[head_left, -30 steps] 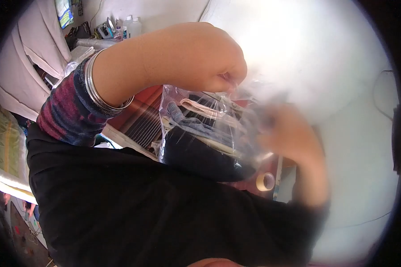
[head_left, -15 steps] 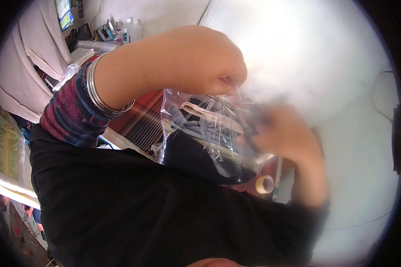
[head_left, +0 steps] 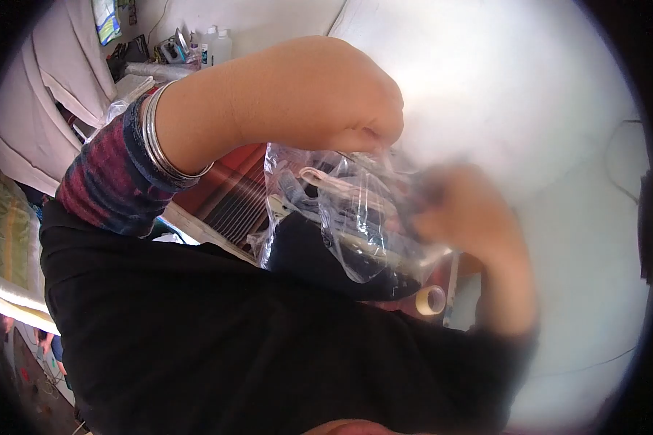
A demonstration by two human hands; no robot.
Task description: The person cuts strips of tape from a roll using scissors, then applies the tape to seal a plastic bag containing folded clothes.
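Observation:
A clear plastic bag [head_left: 348, 210] stands in front of my body, its film wrinkled and shiny. Inside lie folded cloth items; a black piece [head_left: 297, 243] fills the lower front, with grey and pale pieces behind it. My left hand [head_left: 363, 98] is closed in a fist above the bag, gripping the top of its plastic. Bangles and a striped cuff circle that arm. At the bag's upper right is my right hand [head_left: 461, 206], fingers curled toward the plastic but smeared by motion, so their hold cannot be made out.
A roll of tape [head_left: 430, 300] lies right of the bag. A red surface with dark stripes [head_left: 243, 199] is at its left. White bottles [head_left: 221, 47] stand at the back left, near a hanging pale curtain [head_left: 43, 94]. A white wall rises behind.
The plastic at the bag's top has shifted and now bunches between my hands. My left fist has moved very slightly; my right hand stays in about the same place, still blurred.

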